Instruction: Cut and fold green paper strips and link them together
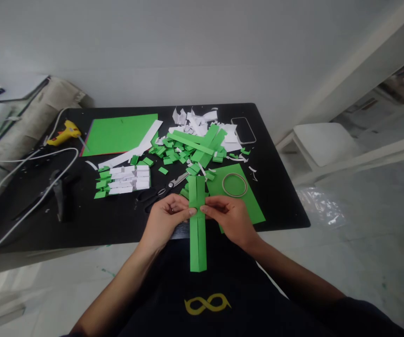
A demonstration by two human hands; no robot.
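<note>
A folded green paper strip [198,243] stands lengthwise in front of my body, with a seam running down its middle. My left hand [168,217] pinches its left edge between thumb and fingers. On the opposite edge, my right hand [231,217] pinches it at the same height. Both thumbs lie on the near face; the fingers behind are partly hidden. Just beyond my left hand lie black-handled scissors [170,186], their blades pointing toward a heap of folded green paper pieces [173,152]. Beside my right hand is a green sheet [254,210] with a ring of tape [224,184] on it.
On the black table [82,220], a woven green-and-white paper piece [129,180] lies left of the scissors. A yellow glue gun [64,133] with a looping white cable [29,164] is at the far left. White scraps [196,122] pile at the back, near a clear phone case [246,131].
</note>
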